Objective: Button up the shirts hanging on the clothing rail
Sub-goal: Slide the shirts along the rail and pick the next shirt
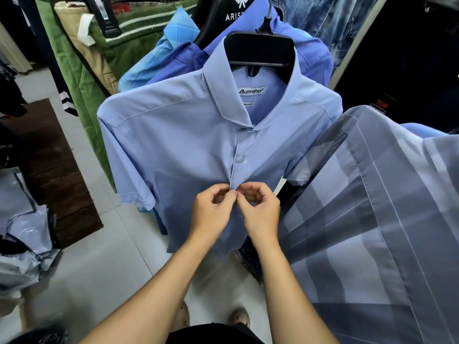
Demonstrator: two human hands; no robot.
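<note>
A light blue short-sleeved shirt (pixel 178 135) hangs on a black hanger (pixel 260 50) in front of me. Its collar button and one button (pixel 242 158) on the placket are fastened. Lower on the placket, my left hand (pixel 213 209) and my right hand (pixel 259 207) meet, each pinching one edge of the shirt front with fingertips touching. The button under my fingers is hidden.
More blue shirts (pixel 188 58) hang behind the front one, with green and beige clothes (pixel 82 58) at the left. A grey striped shirt (pixel 372 219) fills the right side. Plastic bags (pixel 22 232) and a dark wooden unit (pixel 57 175) sit on the tiled floor at left.
</note>
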